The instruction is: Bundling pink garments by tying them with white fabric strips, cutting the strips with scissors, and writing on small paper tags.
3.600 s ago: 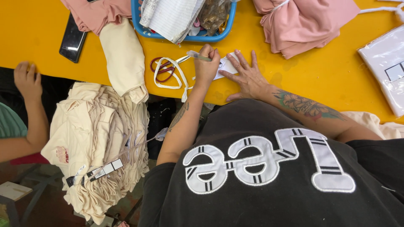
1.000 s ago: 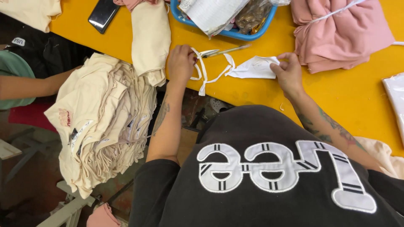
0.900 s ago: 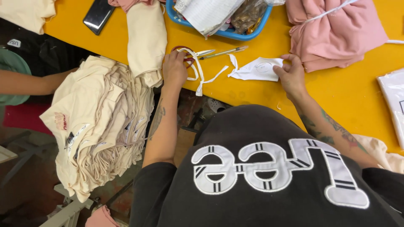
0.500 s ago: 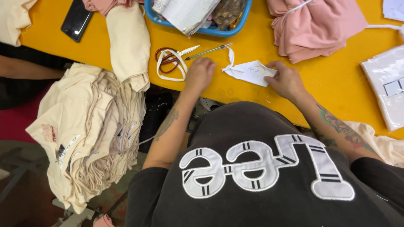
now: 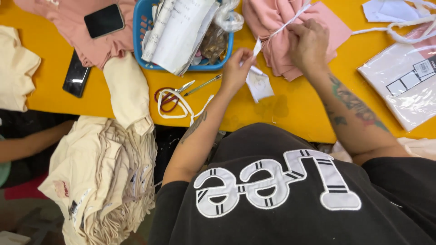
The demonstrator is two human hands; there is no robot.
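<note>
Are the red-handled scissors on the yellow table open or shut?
Shut: the scissors' blades lie together as one point, untouched beside a white cord.

white paper tag [image 5: 260, 84] — hanging, tilted, above yellow table | pink folded garments [image 5: 281, 41] — tied with white strip [image 5: 290, 20]

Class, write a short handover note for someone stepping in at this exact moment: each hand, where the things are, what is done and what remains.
Left hand: pinches a white paper tag and one end of a white tie strip.
Right hand: rests on the folded pink garment bundle, at the strip.
Scissors lie on the yellow table, near the blue basket.
Done: strip runs over the bundle.
Left: whether it is knotted cannot be seen.
</note>
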